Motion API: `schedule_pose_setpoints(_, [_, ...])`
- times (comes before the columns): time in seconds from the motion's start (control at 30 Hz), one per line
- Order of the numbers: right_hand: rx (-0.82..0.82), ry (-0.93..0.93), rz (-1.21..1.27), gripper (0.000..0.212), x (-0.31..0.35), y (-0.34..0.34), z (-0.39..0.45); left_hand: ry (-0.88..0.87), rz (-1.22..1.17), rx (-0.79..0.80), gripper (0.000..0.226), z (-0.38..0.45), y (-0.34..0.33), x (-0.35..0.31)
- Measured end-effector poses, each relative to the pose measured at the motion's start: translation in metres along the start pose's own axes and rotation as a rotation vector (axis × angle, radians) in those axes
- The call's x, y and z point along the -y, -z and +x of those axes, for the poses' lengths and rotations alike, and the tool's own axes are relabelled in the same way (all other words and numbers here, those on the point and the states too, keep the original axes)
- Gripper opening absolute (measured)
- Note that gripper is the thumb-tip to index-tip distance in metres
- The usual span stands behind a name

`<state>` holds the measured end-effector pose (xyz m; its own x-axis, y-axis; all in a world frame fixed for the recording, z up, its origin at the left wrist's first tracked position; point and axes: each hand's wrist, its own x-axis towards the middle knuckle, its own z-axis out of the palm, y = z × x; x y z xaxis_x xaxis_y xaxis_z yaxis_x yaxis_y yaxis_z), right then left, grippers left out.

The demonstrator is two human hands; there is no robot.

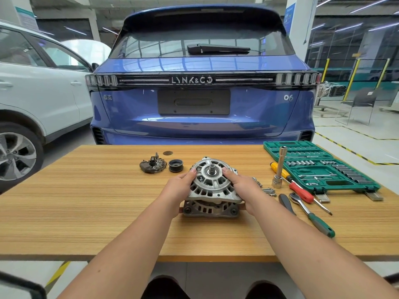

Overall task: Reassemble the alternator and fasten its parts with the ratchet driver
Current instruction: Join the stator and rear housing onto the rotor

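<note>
Alternator (212, 188) sits near the middle of the wooden table (86, 201), shaft end up. Its upper housing rests tilted on the lower housing, with a gap showing along the near edge. The left hand (180, 186) grips the left side of the upper housing, fingertips on its top face and thumb down by the lower housing. The right hand (244, 187) grips the right side in the same way, fingers curled over the rim.

Behind and to the left of the alternator lie the rectifier (153, 166) and, just beside it, the black pulley (176, 165). A small dark disc (167, 153) lies farther back near the table's far edge.

Loose bolts (268, 190) lie just right of the right hand. A long socket (279, 168) stands upright near them. The ratchet (311, 214), green-handled, lies on the table right of the alternator, untouched. A black handle (286, 203) lies beside it, and a red-handled screwdriver (302, 193) and a yellow-handled screwdriver (280, 170) lie close by. An open green socket case (319, 167) occupies the table's far right corner.

A blue car (200, 83) stands beyond the table, a white car (38, 93) to its left.
</note>
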<state>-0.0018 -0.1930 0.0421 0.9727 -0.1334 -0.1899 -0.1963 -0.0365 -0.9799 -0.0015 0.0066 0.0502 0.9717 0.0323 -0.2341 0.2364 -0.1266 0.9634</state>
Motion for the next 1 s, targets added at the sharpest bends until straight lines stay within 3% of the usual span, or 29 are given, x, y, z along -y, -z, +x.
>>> schedule_pose_setpoints(0.23, [0.08, 0.068, 0.077, 0.084, -0.013, 0.004, -0.013, 0.056, 0.0, 0.011, 0.054, 0.001, 0.002, 0.002])
schedule_pose_setpoints(0.37, [0.005, 0.199, 0.18, 0.085, -0.035, 0.006, -0.02, 0.124, -0.184, -0.081, 0.062, 0.015, 0.012, 0.005])
schedule_pose_setpoints(0.47, [-0.018, 0.304, 0.155, 0.064, -0.039, 0.0, -0.02, 0.05, -0.197, -0.204, 0.05, 0.035, 0.024, 0.008])
schedule_pose_setpoints(0.6, [-0.065, 0.321, 0.2, 0.06, -0.043, -0.001, -0.014, -0.158, 0.327, -0.303, 0.038, 0.071, 0.036, 0.014])
schedule_pose_setpoints(0.8, [-0.079, 0.305, 0.227, 0.062, -0.052, 0.003, -0.004, -0.175, 0.992, -0.185, 0.072, 0.117, 0.025, 0.009])
schedule_pose_setpoints(0.9, [-0.055, 0.312, 0.223, 0.07, -0.054, 0.005, -0.001, -0.084, 1.137, -0.15, 0.069, 0.136, 0.022, 0.001])
schedule_pose_setpoints(1.0, [-0.055, 0.322, 0.207, 0.073, -0.054, 0.005, -0.001, -0.086, 1.171, -0.155, 0.051, 0.145, 0.021, -0.005])
